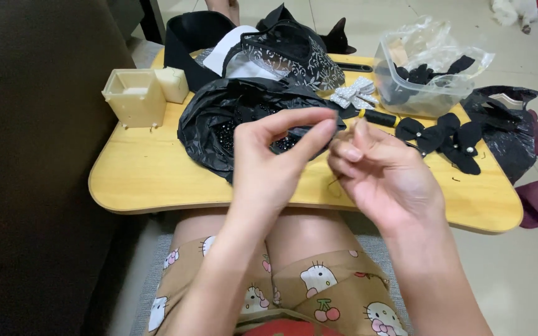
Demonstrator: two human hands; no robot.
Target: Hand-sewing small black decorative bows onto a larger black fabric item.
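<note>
My left hand (269, 158) is raised over the small wooden table (151, 177), thumb and forefinger pinched together at their tips. My right hand (378, 174) is close beside it, fingers curled and pinched towards the left fingertips. Whatever sits between the fingertips is too thin to make out; a dark thread-like strand (333, 182) hangs below the right hand. Behind the hands lies an open black plastic bag (219, 121) with small shiny beads inside. A black thread spool with a yellow end (378, 117) lies just beyond my right hand.
Black fabric bows (443, 140) lie at the right, a white dotted bow (355, 93) behind. A clear plastic tub (424, 78) holds more black pieces. A cream box (135, 96) stands back left. Black lace fabric (294, 53) is piled at the back. A dark sofa (32, 168) is left.
</note>
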